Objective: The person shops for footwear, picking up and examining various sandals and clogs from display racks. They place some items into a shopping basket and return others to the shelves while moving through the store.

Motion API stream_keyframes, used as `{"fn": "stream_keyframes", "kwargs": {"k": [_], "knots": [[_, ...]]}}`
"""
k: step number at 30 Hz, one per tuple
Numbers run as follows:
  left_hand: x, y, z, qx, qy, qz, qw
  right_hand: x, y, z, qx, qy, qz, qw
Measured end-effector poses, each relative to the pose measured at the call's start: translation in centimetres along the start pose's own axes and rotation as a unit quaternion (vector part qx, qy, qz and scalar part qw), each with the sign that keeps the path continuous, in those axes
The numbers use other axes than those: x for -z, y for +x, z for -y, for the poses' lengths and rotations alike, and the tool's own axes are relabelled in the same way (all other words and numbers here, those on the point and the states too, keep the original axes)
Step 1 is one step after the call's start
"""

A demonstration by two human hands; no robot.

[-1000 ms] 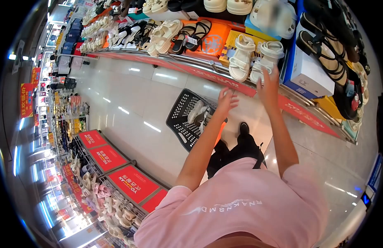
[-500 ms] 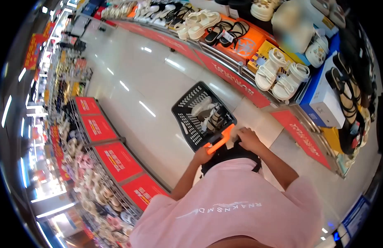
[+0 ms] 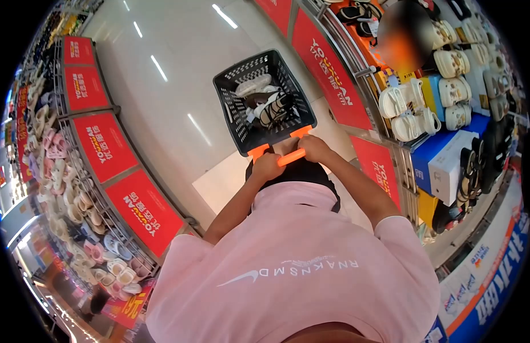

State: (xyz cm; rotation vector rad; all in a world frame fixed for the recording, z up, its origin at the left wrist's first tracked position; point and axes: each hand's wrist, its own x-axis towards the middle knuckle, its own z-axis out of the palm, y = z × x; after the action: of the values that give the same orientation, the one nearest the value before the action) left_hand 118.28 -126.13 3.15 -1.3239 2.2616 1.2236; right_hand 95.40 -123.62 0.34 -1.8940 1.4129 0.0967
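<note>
A dark, perforated shopping basket (image 3: 230, 123) hangs in front of my body with its orange handle (image 3: 292, 157) towards me. My left hand (image 3: 269, 166) is wrapped round the left part of the handle. My right hand (image 3: 315, 147) is closed round its right end, close to the basket's rim. Inside the basket lie a pale shoe (image 3: 253, 85) and black strappy sandals (image 3: 275, 110), with some brown and white pieces between them that I cannot make out well.
On the right, a display holds cream sandals (image 3: 411, 110), a blue-and-white shoebox (image 3: 445, 160) and black sandals (image 3: 469, 171). To the left, a rack carries many shoes (image 3: 70, 197) behind red sign panels (image 3: 108, 143). A pale tiled floor (image 3: 179, 74) runs between them.
My right hand, earlier beside the handle, has closed on it. The basket has swung round and sits higher in view. My view has turned, bringing the right display and left rack closer.
</note>
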Motion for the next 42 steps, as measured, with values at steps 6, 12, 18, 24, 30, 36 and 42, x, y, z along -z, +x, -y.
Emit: {"fn": "stream_keyframes", "kwargs": {"k": [6,12,18,24,30,36,42], "knots": [[1.2,1.0,0.0,0.004,-0.066,-0.011,0.998,2.0,1.7,-1.1,0.050,-0.027,0.015,0.998],[2.9,1.6,-0.1,-0.037,-0.116,-0.053,0.991,4.6,3.4,-1.5,0.046,-0.016,0.072,0.996],[4.5,3.0,0.7,-0.053,-0.132,-0.079,0.987,6.8,5.4,-1.7,0.010,-0.003,0.084,0.996],[5.0,5.9,2.1,-0.037,-0.138,-0.097,0.985,9.3,9.9,-2.4,0.047,-0.053,0.128,0.989],[9.7,7.2,2.8,-0.008,-0.086,-0.119,0.989,10.6,15.2,-3.9,0.161,-0.061,0.061,0.983],[15.9,8.3,1.7,-0.009,0.067,-0.149,0.987,13.0,20.5,-3.6,0.178,-0.094,0.080,0.976],[19.6,10.7,2.8,0.037,0.121,-0.119,0.985,15.8,24.9,-2.8,0.183,-0.073,0.109,0.974]]}}
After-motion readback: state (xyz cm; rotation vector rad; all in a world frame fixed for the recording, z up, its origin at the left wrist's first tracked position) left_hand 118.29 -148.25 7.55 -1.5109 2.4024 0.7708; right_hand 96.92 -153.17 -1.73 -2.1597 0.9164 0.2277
